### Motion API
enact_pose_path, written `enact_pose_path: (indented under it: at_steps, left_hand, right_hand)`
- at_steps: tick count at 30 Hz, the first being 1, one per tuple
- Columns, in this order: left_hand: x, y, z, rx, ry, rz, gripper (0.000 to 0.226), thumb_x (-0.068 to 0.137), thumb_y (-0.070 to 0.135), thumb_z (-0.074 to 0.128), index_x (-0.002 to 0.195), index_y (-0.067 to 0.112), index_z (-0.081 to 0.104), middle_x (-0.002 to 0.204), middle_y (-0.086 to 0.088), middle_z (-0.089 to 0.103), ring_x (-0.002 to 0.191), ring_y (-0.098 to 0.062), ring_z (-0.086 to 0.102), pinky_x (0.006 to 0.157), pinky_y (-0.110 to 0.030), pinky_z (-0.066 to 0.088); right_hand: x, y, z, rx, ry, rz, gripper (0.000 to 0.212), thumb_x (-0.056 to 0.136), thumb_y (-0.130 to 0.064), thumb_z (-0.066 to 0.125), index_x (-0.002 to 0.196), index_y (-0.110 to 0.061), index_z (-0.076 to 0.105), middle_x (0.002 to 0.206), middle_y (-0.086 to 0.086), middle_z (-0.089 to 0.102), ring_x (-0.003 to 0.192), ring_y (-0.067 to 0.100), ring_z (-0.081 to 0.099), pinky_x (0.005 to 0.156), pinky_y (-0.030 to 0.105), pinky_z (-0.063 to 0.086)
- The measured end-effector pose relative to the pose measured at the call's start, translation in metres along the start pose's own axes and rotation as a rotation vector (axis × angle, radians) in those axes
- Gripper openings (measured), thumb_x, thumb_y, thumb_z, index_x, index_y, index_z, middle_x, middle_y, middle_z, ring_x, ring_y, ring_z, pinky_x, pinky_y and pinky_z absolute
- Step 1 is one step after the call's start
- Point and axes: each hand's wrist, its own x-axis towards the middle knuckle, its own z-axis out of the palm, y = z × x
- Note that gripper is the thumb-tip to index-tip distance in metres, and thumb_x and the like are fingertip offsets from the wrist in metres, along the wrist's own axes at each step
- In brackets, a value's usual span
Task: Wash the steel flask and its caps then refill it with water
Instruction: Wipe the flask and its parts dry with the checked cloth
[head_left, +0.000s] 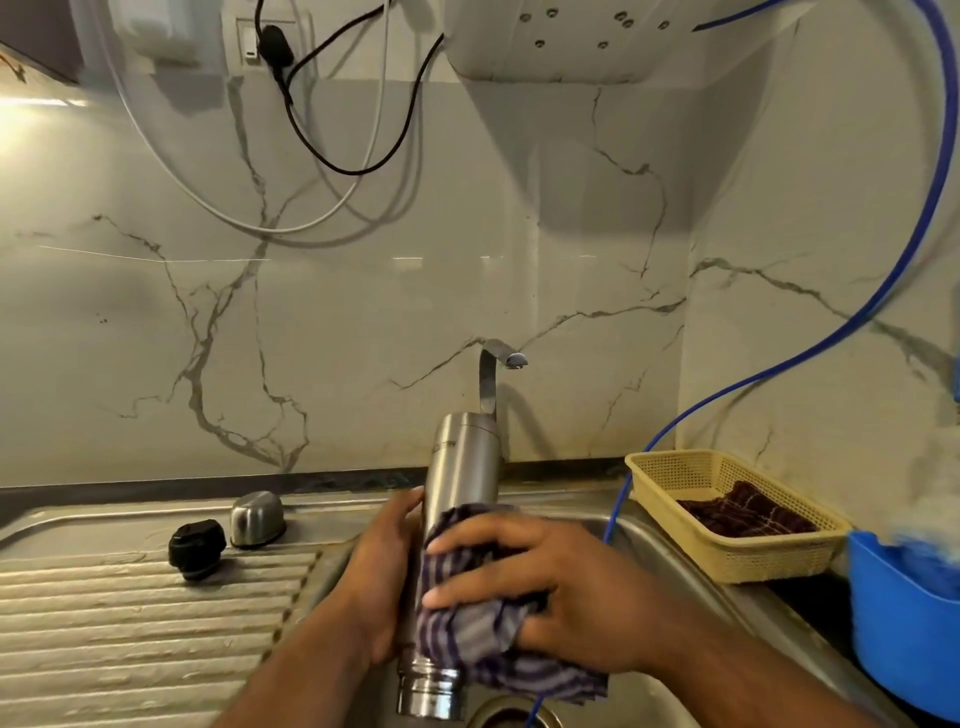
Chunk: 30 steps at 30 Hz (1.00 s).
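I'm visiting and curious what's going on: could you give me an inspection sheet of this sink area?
Surface: steel sink with ribbed drainboard.
Job's things: steel flask held over the sink, open neck nearest the camera; black cap and steel cap on the drainboard.
Clutter: yellow basket holding a dark cloth; blue tub.
Hands: left hand grips the flask; right hand holds a striped cloth around it.
Cables: black cable and white cable hang on the wall; blue hose runs into the sink.
Surroundings: marble wall, tap, white appliance overhead.
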Motion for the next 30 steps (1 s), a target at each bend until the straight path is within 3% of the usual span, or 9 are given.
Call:
enact_pose_path:
  at_steps: [5, 8, 11, 16, 20, 22, 24, 28, 30]
  left_hand:
    - [-0.006, -0.005, 0.008, 0.281, 0.026, -0.010, 0.068, 0.090, 0.063, 0.054, 0.104, 0.000, 0.074, 0.091, -0.023, 0.074, 0.070, -0.030, 0.070, 0.066, -0.035, 0.059]
    - [-0.009, -0.006, 0.013, 0.277, 0.007, -0.036, 0.071, 0.081, 0.067, 0.065, 0.110, 0.003, 0.073, 0.095, -0.024, 0.074, 0.084, -0.038, 0.071, 0.091, -0.053, 0.058]
    - [-0.012, -0.005, 0.013, 0.232, 0.001, -0.040, 0.073, 0.079, 0.065, 0.069, 0.113, 0.001, 0.073, 0.098, -0.027, 0.072, 0.087, -0.042, 0.069, 0.093, -0.064, 0.055]
    - [-0.008, -0.003, 0.005, 0.058, -0.079, -0.054, 0.065, 0.095, 0.059, 0.047, 0.118, 0.006, 0.075, 0.108, -0.028, 0.071, 0.086, -0.037, 0.073, 0.073, -0.041, 0.062]
    - [-0.003, -0.008, 0.007, 0.214, -0.015, 0.035, 0.060, 0.100, 0.048, 0.041, 0.114, -0.001, 0.071, 0.099, -0.028, 0.073, 0.077, -0.035, 0.072, 0.064, -0.036, 0.060]
    - [-0.004, -0.010, 0.012, 0.285, 0.025, 0.056, 0.052, 0.099, 0.049, 0.048, 0.114, 0.003, 0.069, 0.102, -0.026, 0.074, 0.085, -0.037, 0.073, 0.078, -0.043, 0.061]
    - [-0.008, -0.008, 0.013, 0.218, 0.019, 0.034, 0.054, 0.097, 0.050, 0.055, 0.122, 0.004, 0.067, 0.109, -0.025, 0.073, 0.094, -0.039, 0.072, 0.089, -0.050, 0.058]
    - [-0.011, -0.001, 0.006, 0.075, 0.000, 0.023, 0.062, 0.095, 0.057, 0.052, 0.125, 0.004, 0.065, 0.110, -0.026, 0.072, 0.087, -0.037, 0.074, 0.074, -0.044, 0.060]
    - [-0.008, -0.001, 0.004, 0.044, 0.025, 0.016, 0.067, 0.094, 0.062, 0.051, 0.122, 0.003, 0.066, 0.108, -0.027, 0.073, 0.084, -0.038, 0.073, 0.076, -0.044, 0.059]
  right_hand:
    - [-0.008, 0.038, -0.014, 0.000, 0.605, 0.271, 0.054, 0.081, -0.001, 0.081, 0.120, -0.038, 0.074, 0.135, -0.022, 0.059, 0.129, 0.001, 0.054, 0.110, 0.016, 0.040]
    - [-0.009, 0.040, -0.014, 0.116, 0.758, 0.396, 0.047, 0.082, -0.016, 0.084, 0.119, -0.044, 0.072, 0.126, -0.023, 0.064, 0.121, -0.002, 0.059, 0.107, 0.017, 0.044]
    - [-0.005, 0.025, -0.002, -0.006, 0.588, 0.332, 0.055, 0.087, -0.009, 0.076, 0.126, -0.046, 0.069, 0.144, -0.028, 0.052, 0.133, -0.008, 0.047, 0.113, 0.015, 0.036]
    - [-0.001, 0.004, 0.004, 0.049, 0.020, 0.011, 0.057, 0.080, 0.008, 0.069, 0.127, -0.024, 0.074, 0.145, -0.015, 0.056, 0.138, 0.003, 0.048, 0.115, 0.027, 0.039]
    - [-0.007, 0.028, -0.016, 0.017, 0.307, 0.165, 0.061, 0.078, 0.007, 0.063, 0.126, -0.028, 0.073, 0.146, -0.019, 0.055, 0.138, 0.004, 0.048, 0.116, 0.035, 0.041]
    - [-0.010, 0.036, -0.017, -0.009, 0.491, 0.285, 0.054, 0.085, 0.000, 0.071, 0.125, -0.035, 0.073, 0.143, -0.022, 0.056, 0.135, 0.000, 0.049, 0.116, 0.033, 0.040]
    - [-0.009, 0.032, -0.010, 0.088, 0.403, 0.320, 0.049, 0.086, -0.011, 0.081, 0.125, -0.038, 0.073, 0.139, -0.023, 0.057, 0.132, -0.001, 0.051, 0.115, 0.034, 0.042]
    - [-0.004, 0.012, -0.008, 0.228, 0.028, 0.201, 0.048, 0.082, -0.009, 0.082, 0.124, -0.029, 0.074, 0.140, -0.019, 0.059, 0.133, 0.006, 0.052, 0.114, 0.037, 0.043]
    - [-0.002, 0.012, -0.008, 0.227, 0.021, 0.194, 0.048, 0.081, -0.003, 0.079, 0.123, -0.026, 0.075, 0.141, -0.019, 0.059, 0.135, 0.006, 0.052, 0.114, 0.036, 0.042]
